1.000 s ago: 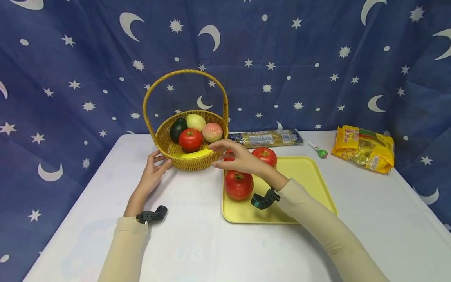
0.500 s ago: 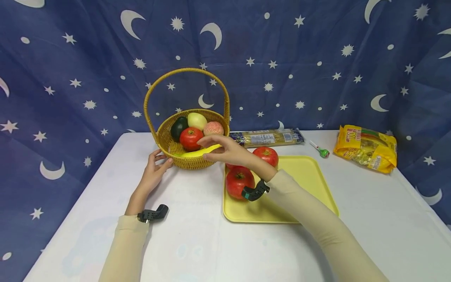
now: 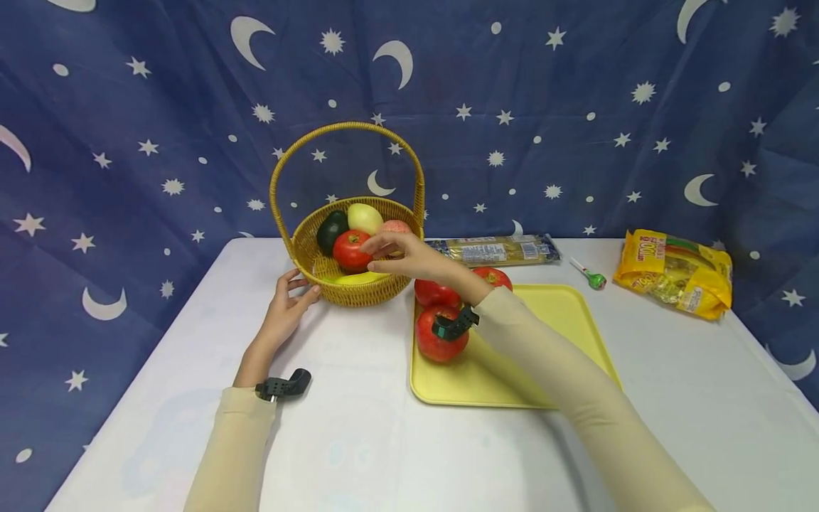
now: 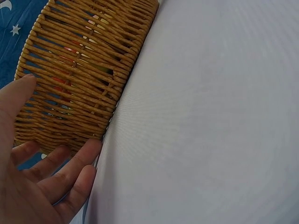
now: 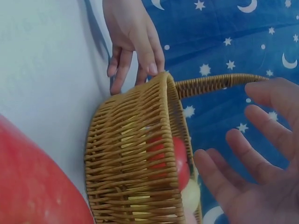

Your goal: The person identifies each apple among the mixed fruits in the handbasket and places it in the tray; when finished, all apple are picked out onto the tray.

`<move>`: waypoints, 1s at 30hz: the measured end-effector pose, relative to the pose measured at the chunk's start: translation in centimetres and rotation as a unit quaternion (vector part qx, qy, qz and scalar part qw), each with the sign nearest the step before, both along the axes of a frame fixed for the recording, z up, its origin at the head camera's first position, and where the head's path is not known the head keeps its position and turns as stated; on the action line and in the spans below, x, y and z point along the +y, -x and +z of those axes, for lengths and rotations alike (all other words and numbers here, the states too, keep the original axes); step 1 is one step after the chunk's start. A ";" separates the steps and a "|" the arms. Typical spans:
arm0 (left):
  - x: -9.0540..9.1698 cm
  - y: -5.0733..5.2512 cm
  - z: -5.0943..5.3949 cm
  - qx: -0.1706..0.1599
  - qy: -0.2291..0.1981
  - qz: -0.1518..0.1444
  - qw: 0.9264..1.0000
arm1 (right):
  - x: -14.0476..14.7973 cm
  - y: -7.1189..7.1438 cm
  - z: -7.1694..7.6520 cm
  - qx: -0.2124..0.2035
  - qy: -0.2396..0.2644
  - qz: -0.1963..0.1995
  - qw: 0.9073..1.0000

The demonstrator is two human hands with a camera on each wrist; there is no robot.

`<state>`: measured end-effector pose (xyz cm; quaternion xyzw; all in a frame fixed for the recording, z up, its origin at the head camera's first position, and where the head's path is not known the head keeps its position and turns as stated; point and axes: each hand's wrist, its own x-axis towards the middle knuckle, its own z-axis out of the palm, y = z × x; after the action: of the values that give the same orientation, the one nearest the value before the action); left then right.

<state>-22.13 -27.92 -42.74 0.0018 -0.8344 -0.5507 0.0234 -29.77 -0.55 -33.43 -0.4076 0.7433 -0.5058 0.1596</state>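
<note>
A wicker basket [image 3: 363, 295] with a tall hoop handle stands at the back of the table. It holds a red fruit [image 3: 351, 249], a dark green avocado-like fruit [image 3: 332, 231], a pale yellow-green fruit [image 3: 365, 218], a pink peach [image 3: 395, 226] and a yellow banana [image 3: 358, 279]. My left hand [image 3: 284, 313] touches the basket's left side with loosely bent fingers, seen closer in the left wrist view. Over the basket's right front rim hovers my right hand [image 3: 409, 257], fingers spread and nothing between them; it partly hides the peach.
Right of the basket, a yellow tray [image 3: 512, 387] bears red fruits [image 3: 441, 345], partly covered by my right arm. Behind it lies a clear pack of long yellow sticks [image 3: 493, 250]. Farther right are a green lollipop [image 3: 596, 281] and a yellow candy bag [image 3: 678, 274].
My right hand has shifted left and up, from the basket's right front edge to above its inside. My left hand stays at the basket's side. The view has turned slightly.
</note>
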 end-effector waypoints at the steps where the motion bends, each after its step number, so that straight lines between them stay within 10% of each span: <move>1: 0.1 0.0 0.1 -0.001 -0.004 -0.001 1.000 | 0.0 0.1 -0.1 -0.003 0.000 0.002 1.000; 9: 1.6 -1.5 2.9 -0.019 -0.001 -0.006 1.000 | -0.4 1.3 -0.6 -0.023 -0.027 0.011 0.999; 16: 1.6 -1.9 3.3 -0.013 0.002 -0.006 1.000 | -1.3 2.7 -0.6 -0.007 -0.040 -0.001 0.999; 23: 0.0 0.1 0.2 -0.009 -0.002 0.001 1.000 | -1.8 4.1 -0.5 0.001 -0.048 -0.014 0.999; 30: -0.1 -0.1 0.0 -0.010 -0.012 0.003 1.000 | -2.6 4.6 -0.6 -0.073 -0.064 -0.044 0.994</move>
<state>-22.06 -27.97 -42.72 0.0105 -0.8281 -0.5603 0.0164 -34.38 -3.12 -33.99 -0.3257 0.7778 -0.4919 0.2170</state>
